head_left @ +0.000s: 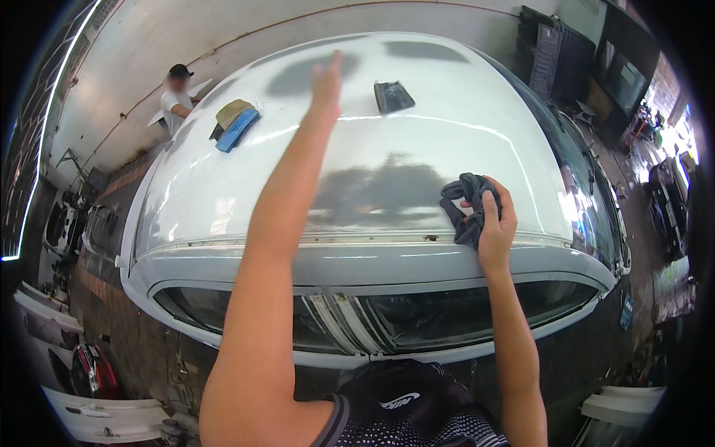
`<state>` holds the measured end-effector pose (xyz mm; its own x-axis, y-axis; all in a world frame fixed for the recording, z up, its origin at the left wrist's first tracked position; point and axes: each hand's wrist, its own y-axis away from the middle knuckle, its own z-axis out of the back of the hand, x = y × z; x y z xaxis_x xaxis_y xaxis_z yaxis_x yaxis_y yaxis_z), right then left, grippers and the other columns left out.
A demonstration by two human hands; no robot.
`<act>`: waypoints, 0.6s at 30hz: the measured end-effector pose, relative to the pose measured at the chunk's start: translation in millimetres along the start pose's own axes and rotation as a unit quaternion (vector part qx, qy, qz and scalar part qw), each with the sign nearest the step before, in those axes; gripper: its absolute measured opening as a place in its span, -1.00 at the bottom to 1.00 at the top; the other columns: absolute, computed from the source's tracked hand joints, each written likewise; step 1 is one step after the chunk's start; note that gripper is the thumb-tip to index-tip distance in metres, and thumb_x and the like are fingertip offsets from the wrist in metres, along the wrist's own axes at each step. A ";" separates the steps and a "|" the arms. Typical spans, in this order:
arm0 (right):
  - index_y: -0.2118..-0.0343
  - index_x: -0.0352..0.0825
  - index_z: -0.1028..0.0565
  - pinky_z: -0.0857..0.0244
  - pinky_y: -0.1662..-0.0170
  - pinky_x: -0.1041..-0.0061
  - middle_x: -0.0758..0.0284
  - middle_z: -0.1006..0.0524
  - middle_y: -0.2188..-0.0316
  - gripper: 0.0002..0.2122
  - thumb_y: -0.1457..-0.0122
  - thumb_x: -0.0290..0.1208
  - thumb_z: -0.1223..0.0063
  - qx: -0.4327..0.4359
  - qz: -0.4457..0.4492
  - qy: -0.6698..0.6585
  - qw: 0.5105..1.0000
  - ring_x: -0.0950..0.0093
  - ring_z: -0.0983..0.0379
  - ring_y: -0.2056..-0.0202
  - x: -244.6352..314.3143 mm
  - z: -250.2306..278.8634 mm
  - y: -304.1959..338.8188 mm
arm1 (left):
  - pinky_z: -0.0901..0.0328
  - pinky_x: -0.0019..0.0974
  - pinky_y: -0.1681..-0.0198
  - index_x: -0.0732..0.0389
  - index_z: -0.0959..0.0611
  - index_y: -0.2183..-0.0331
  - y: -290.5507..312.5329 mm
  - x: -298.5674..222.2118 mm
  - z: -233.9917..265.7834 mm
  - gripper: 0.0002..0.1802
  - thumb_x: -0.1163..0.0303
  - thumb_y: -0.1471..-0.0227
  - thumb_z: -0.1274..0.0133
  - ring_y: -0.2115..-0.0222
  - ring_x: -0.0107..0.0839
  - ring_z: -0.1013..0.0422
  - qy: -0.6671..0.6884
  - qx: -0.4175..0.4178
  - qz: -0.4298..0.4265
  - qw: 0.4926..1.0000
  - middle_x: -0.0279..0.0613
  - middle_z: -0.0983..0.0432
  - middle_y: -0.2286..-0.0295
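My left hand (pixel 326 88) reaches far over the white car roof (pixel 417 138), with at least one finger stretched out and nothing visible in it. It is over or just above a grey patch (pixel 298 77) on the roof's far side. My right hand (pixel 497 222) grips a bunched dark grey cloth (pixel 465 201) at the near edge of the roof. Left of that cloth, a large smudged dark patch (pixel 376 190) spreads over the paint. A dark square pad or sheet (pixel 393 97) lies on the roof between and beyond my hands.
A blue block (pixel 238 130) rests against a tan piece (pixel 232 112) on the roof's left part. Another person (pixel 176 100) stands at the far left side of the car. The windshield (pixel 577 175) slopes down at right; loose car parts (pixel 104 417) lie at lower left.
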<state>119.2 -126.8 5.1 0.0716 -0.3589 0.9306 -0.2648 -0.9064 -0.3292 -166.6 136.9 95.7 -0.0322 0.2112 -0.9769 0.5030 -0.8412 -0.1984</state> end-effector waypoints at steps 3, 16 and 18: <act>-0.09 -0.46 -0.49 -0.47 0.17 0.57 0.24 -0.62 0.14 -0.72 -0.46 -0.40 0.06 -0.004 0.032 -0.003 0.999 0.49 -0.59 0.22 -8.3 -5.7 0.1 | -0.31 -0.14 0.05 0.24 -0.56 -0.09 -42.4 14.6 63.0 -0.33 -0.04 -0.11 -0.24 0.09 -0.32 -0.39 -0.036 -0.051 -0.075 0.995 -0.22 -0.51 0.13; -0.40 -0.43 -0.17 0.02 -0.41 0.40 0.18 -0.33 -0.32 -0.46 -0.51 -0.19 0.15 0.126 0.094 -0.158 0.975 0.35 -0.20 -0.34 16.2 8.2 41.4 | -0.24 -0.04 -0.22 0.25 -0.48 -0.21 330.8 -8.1 35.1 -0.35 0.16 -0.18 -0.21 -0.09 -0.05 -0.37 -0.152 0.358 -0.406 0.827 -0.03 -0.45 -0.05; -0.46 -0.39 -0.07 0.01 -0.44 0.31 0.07 -0.18 -0.42 -0.41 -0.47 -0.29 0.08 0.102 0.122 -0.029 0.987 0.30 -0.13 -0.42 19.3 29.5 91.6 | -0.23 -0.03 -0.22 0.24 -0.53 -0.16 334.7 20.2 34.6 -0.40 0.25 -0.13 -0.27 -0.09 -0.01 -0.37 -0.144 0.363 -0.466 0.794 0.01 -0.45 -0.05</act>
<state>124.7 -223.3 -11.9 0.0864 -0.5794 0.8105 -0.0833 -0.8149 -0.5736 -28.8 -157.6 6.8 -0.3462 0.8758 -0.3364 -0.4821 -0.4737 -0.7370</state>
